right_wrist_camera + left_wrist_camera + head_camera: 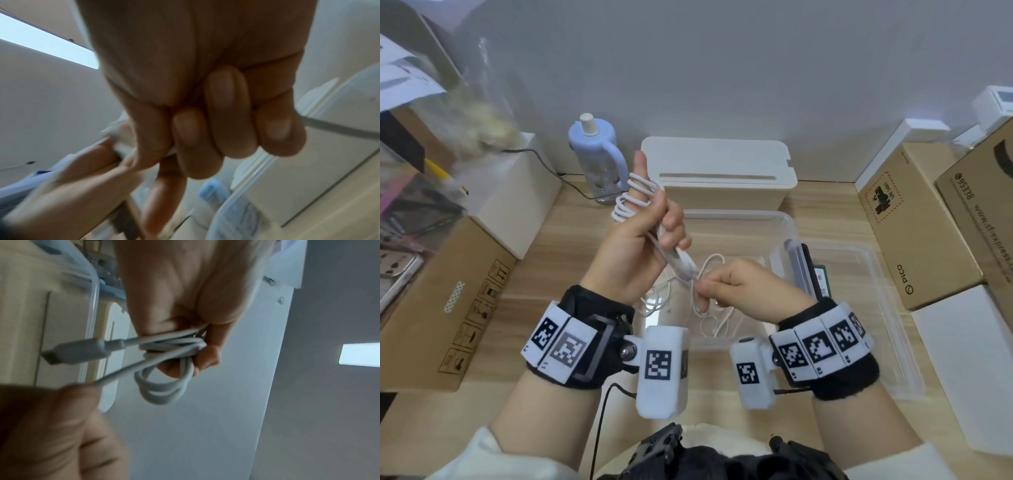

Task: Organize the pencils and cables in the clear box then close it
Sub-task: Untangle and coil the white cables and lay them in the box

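A white cable (635, 197) is wound in several loops around the raised fingers of my left hand (643, 236), which holds the coil and its plug above the clear box (787, 226). In the left wrist view the coil (168, 363) hangs under the curled fingers and the white plug (76, 352) sticks out left. My right hand (732, 287) pinches the cable's loose strand just below the plug, fingers curled into a fist (216, 126). More white cable (709, 311) lies loose inside the box. Pencils are not plainly visible.
The clear lid (873, 308) lies right of the box with a dark flat item (808, 274) at its left edge. A white organiser box (722, 171) and a blue bottle (595, 154) stand behind. Cardboard boxes (914, 233) flank both sides of the wooden table (558, 246).
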`<state>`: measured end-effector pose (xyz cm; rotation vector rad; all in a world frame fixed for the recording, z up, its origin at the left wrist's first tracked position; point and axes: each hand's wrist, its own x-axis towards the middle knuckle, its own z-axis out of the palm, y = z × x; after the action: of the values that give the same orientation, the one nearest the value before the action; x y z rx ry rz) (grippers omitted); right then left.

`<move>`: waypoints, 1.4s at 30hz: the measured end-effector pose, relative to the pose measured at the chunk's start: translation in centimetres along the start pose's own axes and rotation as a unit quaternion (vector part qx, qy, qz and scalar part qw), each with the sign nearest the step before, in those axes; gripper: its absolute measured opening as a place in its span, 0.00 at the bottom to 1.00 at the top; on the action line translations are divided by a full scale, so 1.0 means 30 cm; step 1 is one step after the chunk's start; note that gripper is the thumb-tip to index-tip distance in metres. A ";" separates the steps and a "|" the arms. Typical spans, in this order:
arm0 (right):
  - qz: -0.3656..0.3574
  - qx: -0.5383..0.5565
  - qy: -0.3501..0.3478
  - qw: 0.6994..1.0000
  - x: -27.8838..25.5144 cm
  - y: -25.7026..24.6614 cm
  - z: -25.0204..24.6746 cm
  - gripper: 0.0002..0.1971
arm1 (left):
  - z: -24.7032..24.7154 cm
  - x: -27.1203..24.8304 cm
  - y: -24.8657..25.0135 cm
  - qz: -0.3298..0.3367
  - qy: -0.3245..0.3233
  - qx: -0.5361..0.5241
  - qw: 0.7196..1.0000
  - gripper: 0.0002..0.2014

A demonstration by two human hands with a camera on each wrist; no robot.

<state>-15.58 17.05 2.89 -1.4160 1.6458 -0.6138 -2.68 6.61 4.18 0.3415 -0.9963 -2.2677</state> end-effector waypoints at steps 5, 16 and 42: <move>0.026 -0.023 0.056 0.998 -0.009 0.036 -0.060 0.11 | -0.039 -0.005 0.008 -0.173 -0.179 -0.136 0.959 0.25; -0.119 -0.040 0.233 0.964 -0.042 -0.009 -0.147 0.09 | -0.045 -0.017 -0.071 -0.369 -0.191 0.040 0.908 0.15; -0.040 -0.054 -0.014 0.998 -0.031 -0.080 0.022 0.16 | -0.023 0.009 -0.043 -0.007 0.023 0.117 0.993 0.17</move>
<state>-13.73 17.46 4.76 -1.5680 1.6265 -0.5552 -3.13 6.70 2.78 0.4981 -1.2423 -2.1490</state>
